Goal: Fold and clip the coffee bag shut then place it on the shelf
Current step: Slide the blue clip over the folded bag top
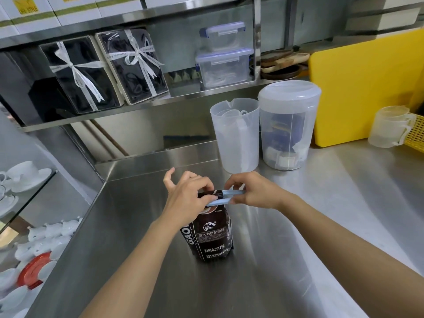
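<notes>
A dark brown coffee bag stands upright on the steel counter, its top folded over. A light blue bag clip straddles the folded top with its two arms still apart. My left hand pinches the folded top and the clip's left end. My right hand grips the clip's right end. The steel shelf runs along the wall above and behind the bag.
A clear jug and a lidded clear tub stand just behind the hands. A yellow board and yellow basket stand at right. Gift boxes and lidded containers fill the shelf. White cups sit lower left.
</notes>
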`<act>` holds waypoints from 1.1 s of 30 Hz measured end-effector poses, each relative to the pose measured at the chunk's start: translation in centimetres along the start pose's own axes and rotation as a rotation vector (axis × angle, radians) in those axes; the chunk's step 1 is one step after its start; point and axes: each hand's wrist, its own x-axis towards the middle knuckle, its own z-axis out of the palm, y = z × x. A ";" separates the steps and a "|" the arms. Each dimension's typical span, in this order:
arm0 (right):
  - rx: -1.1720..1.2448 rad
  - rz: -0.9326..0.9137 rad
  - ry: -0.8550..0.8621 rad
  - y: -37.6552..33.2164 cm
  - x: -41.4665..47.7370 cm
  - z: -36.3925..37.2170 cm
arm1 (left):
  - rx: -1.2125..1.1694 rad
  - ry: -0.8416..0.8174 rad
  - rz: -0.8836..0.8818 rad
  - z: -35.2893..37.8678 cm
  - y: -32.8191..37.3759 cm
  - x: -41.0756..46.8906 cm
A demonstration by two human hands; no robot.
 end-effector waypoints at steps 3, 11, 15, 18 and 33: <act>0.052 0.053 -0.016 0.3 0.3 -0.1 | 0.022 0.025 0.038 0.2 0.0 0.0; -0.005 0.102 0.077 -0.3 1.5 -0.1 | 0.025 0.082 0.037 0.5 -0.9 0.2; -0.011 0.126 0.212 0.4 1.5 -0.9 | 0.027 0.128 0.071 1.0 -0.8 0.1; -0.014 0.129 0.155 0.5 1.5 -1.1 | 0.031 0.140 0.047 1.2 -1.0 0.3; 0.427 0.034 -0.139 -1.5 3.4 -1.1 | 0.000 0.087 -0.066 0.5 -1.1 1.2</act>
